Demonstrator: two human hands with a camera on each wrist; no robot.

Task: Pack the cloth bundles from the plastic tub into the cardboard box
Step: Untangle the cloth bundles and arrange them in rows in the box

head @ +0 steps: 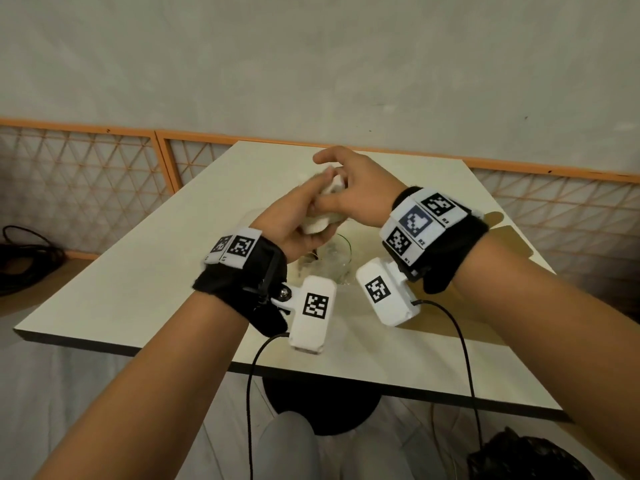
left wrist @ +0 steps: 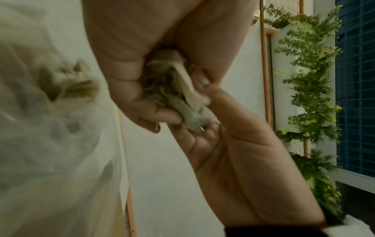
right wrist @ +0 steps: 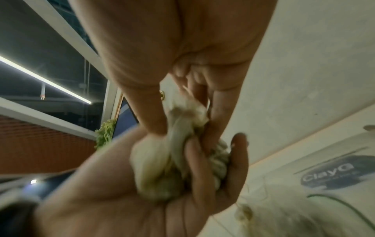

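Both hands hold one whitish cloth bundle [head: 317, 225] in the air over the middle of the table. My left hand [head: 311, 209] cups it from below with its fingers curled round it. From above, my right hand [head: 332, 181] pinches the bundle's upper part. The left wrist view shows the crumpled bundle [left wrist: 182, 99] squeezed between the two hands. In the right wrist view the bundle [right wrist: 162, 168] lies in the left palm. Just below the hands stands the clear plastic tub [head: 337, 261] with more cloth in it. My right forearm hides most of the brown cardboard box [head: 509, 233].
The pale table [head: 138, 271] ends at a dark front edge near me. An orange lattice railing [head: 86, 174] runs behind it. Black cables [head: 27, 258] lie on a low shelf at the left. A dark bag [head: 526, 459] sits on the floor at the lower right.
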